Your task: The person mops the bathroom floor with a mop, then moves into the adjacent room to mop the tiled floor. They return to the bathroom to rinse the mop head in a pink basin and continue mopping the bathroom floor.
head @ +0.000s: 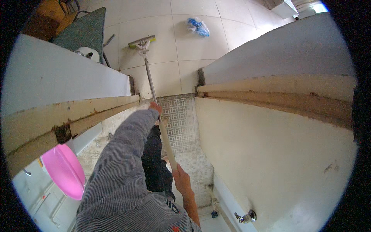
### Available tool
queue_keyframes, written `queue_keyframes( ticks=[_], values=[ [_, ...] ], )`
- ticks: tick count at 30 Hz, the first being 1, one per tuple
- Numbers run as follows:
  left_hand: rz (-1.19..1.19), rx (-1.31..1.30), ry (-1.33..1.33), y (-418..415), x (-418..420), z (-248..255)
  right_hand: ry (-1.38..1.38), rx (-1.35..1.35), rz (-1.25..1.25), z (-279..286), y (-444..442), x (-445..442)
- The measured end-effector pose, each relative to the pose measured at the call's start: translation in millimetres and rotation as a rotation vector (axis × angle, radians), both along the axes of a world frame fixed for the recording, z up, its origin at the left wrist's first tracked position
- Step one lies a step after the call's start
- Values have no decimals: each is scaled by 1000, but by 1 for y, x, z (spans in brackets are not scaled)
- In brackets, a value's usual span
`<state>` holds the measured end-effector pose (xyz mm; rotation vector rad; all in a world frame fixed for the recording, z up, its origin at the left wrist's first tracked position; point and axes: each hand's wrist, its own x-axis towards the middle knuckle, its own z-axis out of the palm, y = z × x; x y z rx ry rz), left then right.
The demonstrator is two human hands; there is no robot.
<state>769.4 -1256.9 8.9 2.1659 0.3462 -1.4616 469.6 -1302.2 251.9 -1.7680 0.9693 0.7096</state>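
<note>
A sponge mop with a metal pole stretches away from me through a doorway. Its wide head, with a yellow-green edge, rests on the pale floor tiles beyond the threshold. My left hand, at the end of a grey striped sleeve, grips the pole partway along. Closer to my body, my right hand is wrapped around the end of the cream-coloured handle section. A crumpled blue and clear plastic bag lies on the floor, to the right of the mop head and apart from it.
The door frame stands at my left, and an open door with a knob and keys is at my right. A pink plastic basin is at lower left. Beyond the wall stands a green-topped table with a white appliance.
</note>
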Motion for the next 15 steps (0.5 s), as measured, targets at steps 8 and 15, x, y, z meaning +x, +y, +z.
queue_keyframes(
  ticks=[8, 15],
  values=[
    [-35, -265, 136, 15, -280, -17, 191, -85, 59, 59, -8, -239],
    [77, -443, 527, -4, -471, 6, 51, -171, 58, 91, -21, -437]
  ],
)
